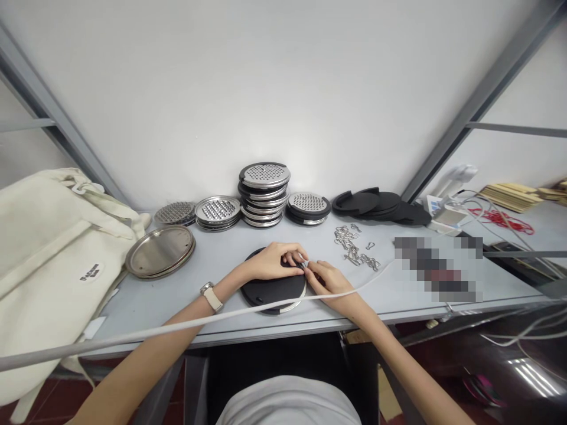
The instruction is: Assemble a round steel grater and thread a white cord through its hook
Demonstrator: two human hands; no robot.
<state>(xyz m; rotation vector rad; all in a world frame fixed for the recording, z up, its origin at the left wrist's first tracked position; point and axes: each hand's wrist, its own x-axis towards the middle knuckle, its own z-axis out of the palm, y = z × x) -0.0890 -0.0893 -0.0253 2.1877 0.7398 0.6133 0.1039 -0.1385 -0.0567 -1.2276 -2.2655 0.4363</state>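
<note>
On the table in front of me lies a black round disc (274,290) with a silver metal rim showing along its right side. My left hand (277,261) rests over its upper part, fingers pinched. From the right, my right hand (330,280) meets it at the disc's edge, thumb and fingers closed. Between both sets of fingertips is a small metal clip (303,265), partly hidden by them. Similar loose wire clips (349,247) lie in a pile to the right of the disc.
Behind the hands stand a tall stack of round graters (266,195), a shorter grater stack (218,211) and black round covers (376,203). Plain metal discs (160,251) lie left, beside a cream bag (62,260). A white cable (177,324) crosses in front of my forearms.
</note>
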